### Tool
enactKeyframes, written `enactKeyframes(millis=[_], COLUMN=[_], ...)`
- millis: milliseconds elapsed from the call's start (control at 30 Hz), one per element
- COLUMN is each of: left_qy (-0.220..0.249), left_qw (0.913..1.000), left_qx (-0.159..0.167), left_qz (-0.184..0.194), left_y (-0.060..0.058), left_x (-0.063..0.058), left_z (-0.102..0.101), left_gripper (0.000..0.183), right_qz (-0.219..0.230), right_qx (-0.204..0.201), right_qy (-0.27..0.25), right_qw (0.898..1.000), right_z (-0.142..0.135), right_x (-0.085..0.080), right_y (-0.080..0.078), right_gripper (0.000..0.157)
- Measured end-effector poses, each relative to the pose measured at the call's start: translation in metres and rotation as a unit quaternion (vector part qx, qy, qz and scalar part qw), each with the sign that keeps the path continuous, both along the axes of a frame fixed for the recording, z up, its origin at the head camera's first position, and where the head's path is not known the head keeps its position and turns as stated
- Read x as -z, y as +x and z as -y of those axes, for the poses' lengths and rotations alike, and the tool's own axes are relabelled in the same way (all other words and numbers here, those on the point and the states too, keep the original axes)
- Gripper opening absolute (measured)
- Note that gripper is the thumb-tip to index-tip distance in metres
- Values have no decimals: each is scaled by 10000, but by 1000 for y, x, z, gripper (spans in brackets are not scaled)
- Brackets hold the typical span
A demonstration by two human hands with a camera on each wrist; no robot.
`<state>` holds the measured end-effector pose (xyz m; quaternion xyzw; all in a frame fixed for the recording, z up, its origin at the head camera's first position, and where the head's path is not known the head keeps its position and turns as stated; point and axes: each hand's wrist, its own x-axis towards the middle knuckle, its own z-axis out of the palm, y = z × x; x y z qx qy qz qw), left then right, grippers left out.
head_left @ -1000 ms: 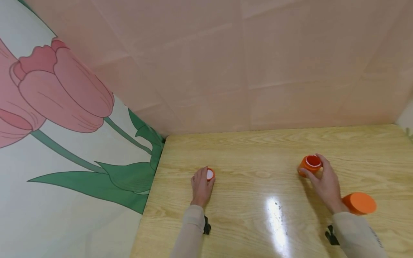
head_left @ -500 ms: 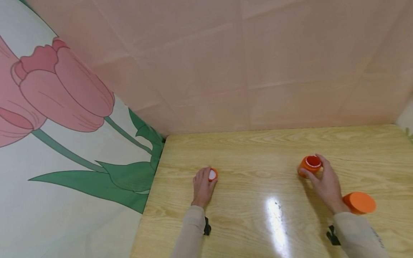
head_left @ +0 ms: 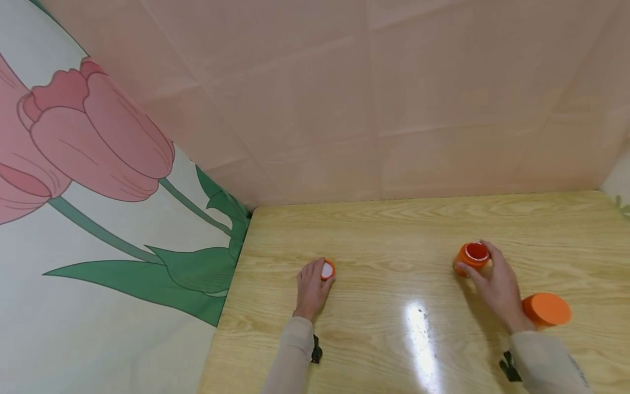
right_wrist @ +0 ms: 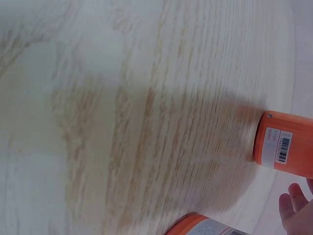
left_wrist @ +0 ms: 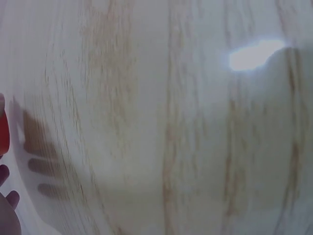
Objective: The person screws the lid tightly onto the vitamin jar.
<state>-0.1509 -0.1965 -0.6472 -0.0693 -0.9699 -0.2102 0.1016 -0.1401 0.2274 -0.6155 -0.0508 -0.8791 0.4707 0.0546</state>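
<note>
An orange lid (head_left: 327, 270), its white inner face turned up, is pinched between the thumb and fingers of my left hand (head_left: 311, 290) at the table's left. In the left wrist view only a sliver of the red-orange lid (left_wrist: 4, 134) and some fingertips show at the left edge. My right hand (head_left: 499, 290) grips an uncapped orange jar (head_left: 465, 261) around its side; its red interior shows through the round mouth. The jar stands upright, and a white barcode label (right_wrist: 277, 147) shows on it in the right wrist view.
A second orange jar (head_left: 547, 310), its flat orange top facing up, stands close beside my right wrist. Light glares on the wooden table (head_left: 379, 246) between the hands. A pinkish sheet (head_left: 374, 109) rises behind the table, and a tulip-printed sheet (head_left: 123, 219) hangs at the left.
My left hand has shifted slightly right and toward me with the lid. My right hand and the uncapped jar have come slightly nearer to me.
</note>
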Motion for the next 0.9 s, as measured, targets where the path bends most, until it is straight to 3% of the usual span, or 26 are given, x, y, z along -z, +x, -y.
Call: enactKeyframes(millis=[367,900], left_qy=[-152,-271], left_qw=[9997,9989], left_qx=[182,383], left_qz=[-71,-16], left_y=[7,19], left_x=[2,1], left_z=[-10,-22], left_gripper=[56,55], right_qz=[-302,-293], right_qx=[-107,-85], right_qy=[-99,-144], right_qw=[9994,9994], right_z=[6,15], right_x=[0,0], right_y=[10,27], right_gripper=[80,83])
